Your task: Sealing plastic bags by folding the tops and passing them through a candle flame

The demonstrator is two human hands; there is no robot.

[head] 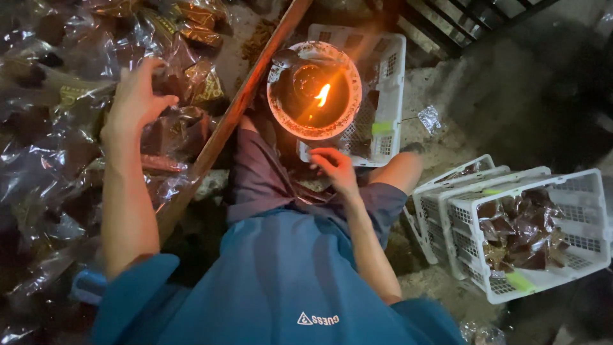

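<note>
I sit on the ground looking down at my lap. My left hand (135,96) is raised over a heap of clear plastic packets (70,128) with dark contents, its fingers spread and holding nothing. My right hand (333,167) rests near my knee, its fingertips at the lower rim of a round bowl lamp (314,89) with a small burning flame (322,96). The lamp stands on an overturned white plastic basket (386,89).
A wooden plank (239,105) runs diagonally between the packet heap and the lamp. At the right, stacked white baskets (511,223) lie tilted, the front one holding dark filled packets. A loose clear packet (430,119) lies on the dirt ground.
</note>
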